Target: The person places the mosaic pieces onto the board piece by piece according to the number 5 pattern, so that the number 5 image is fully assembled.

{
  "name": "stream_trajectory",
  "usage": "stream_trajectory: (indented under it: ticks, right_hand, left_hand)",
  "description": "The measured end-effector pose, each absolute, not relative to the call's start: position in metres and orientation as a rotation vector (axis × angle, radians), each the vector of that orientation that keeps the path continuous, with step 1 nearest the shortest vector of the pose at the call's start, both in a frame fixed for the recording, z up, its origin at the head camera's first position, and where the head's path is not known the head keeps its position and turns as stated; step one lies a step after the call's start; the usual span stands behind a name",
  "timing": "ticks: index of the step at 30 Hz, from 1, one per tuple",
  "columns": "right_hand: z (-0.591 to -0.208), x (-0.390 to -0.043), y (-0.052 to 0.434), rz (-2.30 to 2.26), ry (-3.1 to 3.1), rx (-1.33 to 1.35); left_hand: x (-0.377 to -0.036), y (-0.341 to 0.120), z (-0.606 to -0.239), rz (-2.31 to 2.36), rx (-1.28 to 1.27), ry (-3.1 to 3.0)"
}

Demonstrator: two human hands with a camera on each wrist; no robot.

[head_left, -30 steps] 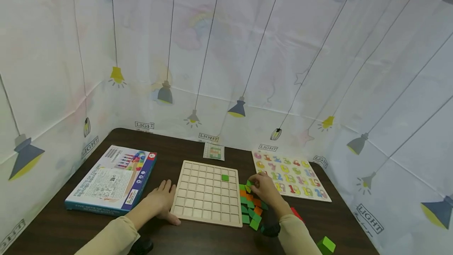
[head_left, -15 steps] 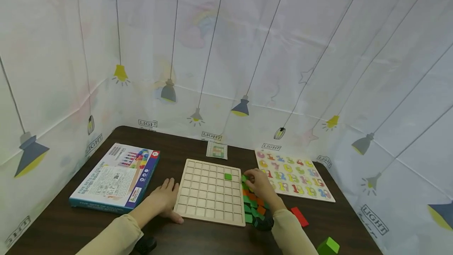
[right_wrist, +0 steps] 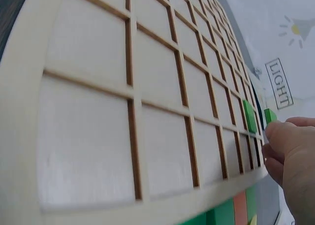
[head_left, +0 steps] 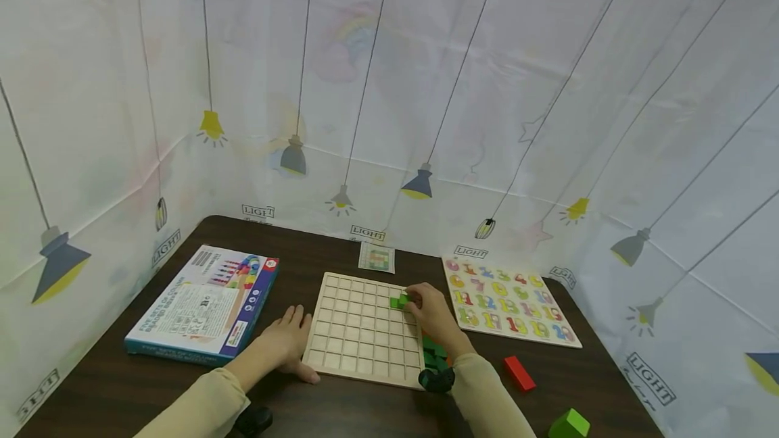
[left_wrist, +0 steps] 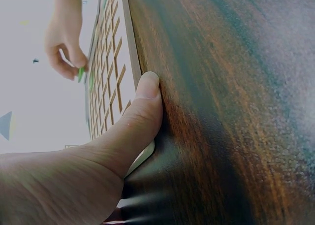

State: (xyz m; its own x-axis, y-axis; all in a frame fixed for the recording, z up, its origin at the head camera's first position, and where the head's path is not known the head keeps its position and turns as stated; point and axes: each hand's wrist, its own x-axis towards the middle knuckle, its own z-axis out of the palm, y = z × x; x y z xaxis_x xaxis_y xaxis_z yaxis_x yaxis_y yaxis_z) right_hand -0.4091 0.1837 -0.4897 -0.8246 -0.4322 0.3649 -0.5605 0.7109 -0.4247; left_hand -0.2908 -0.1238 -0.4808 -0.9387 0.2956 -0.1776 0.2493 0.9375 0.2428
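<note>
Board [head_left: 356, 334] btwn box [head_left: 203, 306] & no. puzzle [head_left: 508, 303], R hand [head_left: 431, 311] hiding corner.

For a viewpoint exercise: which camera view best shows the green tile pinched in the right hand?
The right wrist view: the pinched tile looks largest there, apart from the other green tile on the board. The left wrist view shows it as a thin strip in the right hand; the head view shows it tiny, partly hidden.
</note>
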Motion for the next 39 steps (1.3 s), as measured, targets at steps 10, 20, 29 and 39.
stream_trajectory:
  ticks: [10, 20, 29, 39]
  right_hand:
    - [-0.496, -0.416, 0.165, 0.794, -2.73, 0.836]
    - [-0.5, -0.419, 0.152, 0.72, -2.724, 0.862]
    - [-0.5, -0.42, 0.148, 0.692, -2.74, 0.881]
    - [-0.501, -0.419, 0.146, 0.687, -2.76, 0.854]
  left_hand:
    - [-0.283, -0.123, -0.467, 0.319, 0.392, 2.87]
    - [-0.284, -0.123, -0.47, 0.327, 0.398, 2.872]
    - [-0.281, -0.122, -0.464, 0.318, 0.398, 2.876]
    - [-0.283, -0.123, -0.468, 0.319, 0.391, 2.873]
